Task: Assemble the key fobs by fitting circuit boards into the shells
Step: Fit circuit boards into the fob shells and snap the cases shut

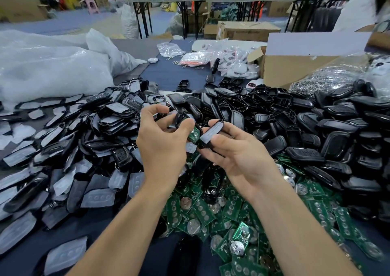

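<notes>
Green circuit board to seat in shell: square its edges to the rim first, then press flat with the thumb; no forcing at a tilt. Pinched together with a black shell piece in left hand, thumb and forefinger curled, remaining fingers loosely apart. Second shell half, pale pad uppermost, pinched in right hand, just beside the board, above the loose-board heap. Board small, glossy, partly hidden by thumb.
</notes>
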Action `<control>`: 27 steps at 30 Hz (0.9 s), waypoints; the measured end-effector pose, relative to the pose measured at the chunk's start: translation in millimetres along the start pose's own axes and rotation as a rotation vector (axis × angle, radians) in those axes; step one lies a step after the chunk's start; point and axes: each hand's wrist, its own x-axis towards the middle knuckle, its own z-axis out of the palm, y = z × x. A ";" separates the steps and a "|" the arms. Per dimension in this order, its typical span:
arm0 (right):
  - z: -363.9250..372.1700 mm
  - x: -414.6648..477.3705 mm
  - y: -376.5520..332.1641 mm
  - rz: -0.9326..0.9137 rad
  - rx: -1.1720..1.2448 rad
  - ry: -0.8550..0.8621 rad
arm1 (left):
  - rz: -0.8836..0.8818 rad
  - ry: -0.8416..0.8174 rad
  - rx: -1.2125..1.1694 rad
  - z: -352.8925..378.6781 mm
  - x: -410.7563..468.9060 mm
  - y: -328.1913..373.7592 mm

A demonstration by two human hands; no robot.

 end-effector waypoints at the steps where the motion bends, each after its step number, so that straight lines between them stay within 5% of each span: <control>1: 0.1 0.6 0.7 -0.009 0.001 0.015 | -0.051 -0.030 -0.050 0.8 1.3 -1.1; 9: -5.1 5.7 7.9 -0.044 0.040 0.142 | -0.218 -0.436 -0.209 3.1 3.5 -3.2; 14: -8.9 7.4 6.4 -0.050 0.023 0.143 | -0.240 -0.333 -0.202 3.6 5.8 -6.0; 21: -10.3 8.0 10.0 -0.149 -0.306 0.065 | -0.131 -0.342 0.040 -2.2 5.8 -5.1; 27: -12.7 8.0 13.8 -0.330 -0.633 0.131 | -0.011 -0.492 0.068 -3.9 0.0 -0.7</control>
